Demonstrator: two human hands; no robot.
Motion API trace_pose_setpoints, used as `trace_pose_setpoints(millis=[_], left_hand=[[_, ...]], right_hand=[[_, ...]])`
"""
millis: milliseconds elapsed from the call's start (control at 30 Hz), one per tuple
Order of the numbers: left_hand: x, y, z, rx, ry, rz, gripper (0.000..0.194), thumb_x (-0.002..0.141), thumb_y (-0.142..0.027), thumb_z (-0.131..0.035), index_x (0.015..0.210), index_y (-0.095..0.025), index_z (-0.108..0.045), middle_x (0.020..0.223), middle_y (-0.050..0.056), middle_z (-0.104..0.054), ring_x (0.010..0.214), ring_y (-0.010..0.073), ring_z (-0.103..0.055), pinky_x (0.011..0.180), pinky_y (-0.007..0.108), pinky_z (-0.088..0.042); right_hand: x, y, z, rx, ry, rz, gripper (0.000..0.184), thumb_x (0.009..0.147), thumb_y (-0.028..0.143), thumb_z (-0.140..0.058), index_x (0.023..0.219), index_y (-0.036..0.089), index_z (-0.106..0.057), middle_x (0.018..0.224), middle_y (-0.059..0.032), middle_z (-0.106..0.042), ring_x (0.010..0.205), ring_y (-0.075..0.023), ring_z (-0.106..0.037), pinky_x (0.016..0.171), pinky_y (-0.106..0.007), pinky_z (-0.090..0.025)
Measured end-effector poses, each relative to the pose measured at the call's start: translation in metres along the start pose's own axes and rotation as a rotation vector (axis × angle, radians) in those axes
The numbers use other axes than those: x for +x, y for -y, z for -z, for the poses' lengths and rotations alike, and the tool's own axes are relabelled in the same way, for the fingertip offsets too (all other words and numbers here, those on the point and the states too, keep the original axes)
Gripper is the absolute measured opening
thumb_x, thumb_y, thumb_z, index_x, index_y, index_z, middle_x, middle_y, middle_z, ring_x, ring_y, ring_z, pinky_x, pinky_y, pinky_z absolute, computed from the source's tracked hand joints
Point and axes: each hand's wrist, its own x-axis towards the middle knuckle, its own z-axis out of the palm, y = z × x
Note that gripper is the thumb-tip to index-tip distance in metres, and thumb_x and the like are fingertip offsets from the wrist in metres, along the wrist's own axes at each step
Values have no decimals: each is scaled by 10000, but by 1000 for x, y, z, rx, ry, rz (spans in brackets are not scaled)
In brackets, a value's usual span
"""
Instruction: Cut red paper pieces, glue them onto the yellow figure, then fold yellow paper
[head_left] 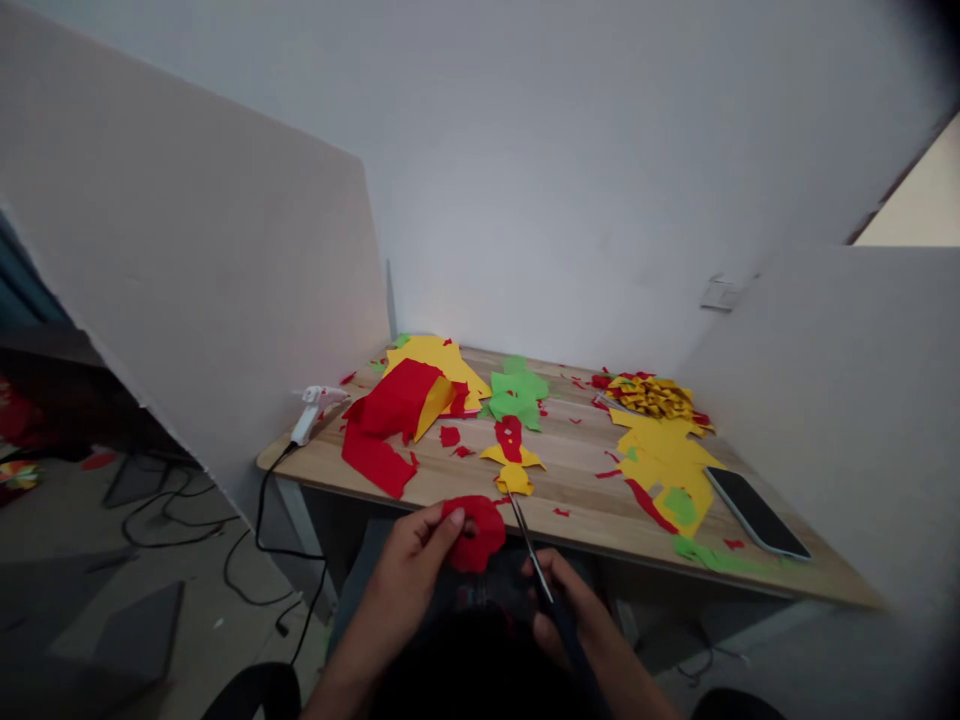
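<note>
In my left hand point(417, 556) I pinch a rounded red piece of felt or paper point(484, 540) with a small dark hole near its middle, held just off the table's front edge. My right hand point(564, 592) grips a pair of scissors point(534, 556) with dark handles. Their blades point up and away, apart from the red piece, and the tips overlap a small yellow cutout point(514, 480) on the table. How far apart the blades stand is hard to make out. Behind the yellow cutout lies a red cutout point(508, 436).
On the wooden table point(442, 478) lie a large red sheet point(386, 415), green pieces point(519, 385) and yellow sheets point(664, 455). A white glue gun point(307, 415) with a black cord rests at the left edge. A phone point(756, 512) lies at right. Partitions flank both sides.
</note>
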Motion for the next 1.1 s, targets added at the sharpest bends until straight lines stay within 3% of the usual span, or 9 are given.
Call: trace_pose_setpoints(millis=[133,267,367,500,567,733,833,933,1100], left_hand=[[-7,0,-9,-360,-31,234,337,734,-333,-790,973,-109,-711,955,129,-765,753,224,-722,660,307,-577],[-12,3,-19,-585,36,271,210,802,-236,-729,969,-110,-701,984,130,-769,904,248,-737,820,351,-593],[-14,10,-27,-626,89,268,230,814,-251,-722,997,-114,-710,1018,126,-769,995,263,-720,911,372,-564],[-15,18,-34,-575,-42,306,219,819,-223,-715,1022,-141,-722,1049,93,-768,1017,223,-709,901,296,-542],[-14,18,-34,-563,-43,314,244,791,-232,-743,1017,-142,-721,1031,88,-768,1004,218,-708,879,283,-540],[-5,13,-22,-466,228,179,482,666,-339,-865,1075,-155,-688,951,62,-749,907,201,-694,810,279,-534],[0,14,-16,-274,313,102,385,654,-391,-878,839,-131,-662,746,7,-683,678,108,-612,646,198,-476],[1,16,-14,-201,294,71,434,667,-440,-861,687,-143,-545,606,-40,-577,546,61,-485,542,172,-390],[-1,13,-15,-257,191,29,428,721,-447,-819,708,-164,-498,607,-52,-555,535,55,-454,564,181,-405]], right_hand=[[1,-6,-5,30,-114,5,515,810,602,-659,1122,198,-590,923,-61,-657,771,-187,-637,697,-284,-531],[6,0,-16,115,-325,22,499,784,573,-708,1100,203,-601,907,-75,-722,767,-216,-695,699,-297,-569],[15,15,-25,169,-433,71,496,740,599,-731,1016,202,-624,867,-72,-737,752,-227,-701,694,-305,-584],[28,32,-31,163,-478,91,537,701,646,-725,986,199,-639,869,-87,-741,794,-253,-707,714,-323,-590],[31,35,-30,164,-494,83,519,704,608,-739,1003,197,-631,909,-98,-745,842,-261,-712,752,-331,-590],[29,32,-26,229,-364,80,448,685,467,-805,997,200,-624,885,-75,-743,772,-215,-702,719,-304,-580],[24,32,-24,214,-225,109,398,695,372,-818,1003,208,-627,905,-49,-728,784,-188,-689,742,-284,-560],[21,35,-20,236,-205,70,424,724,391,-801,1058,214,-610,937,-37,-694,828,-186,-668,761,-283,-541],[12,29,-10,154,-113,76,430,875,512,-626,1181,224,-534,987,-39,-624,835,-179,-619,759,-289,-515]])
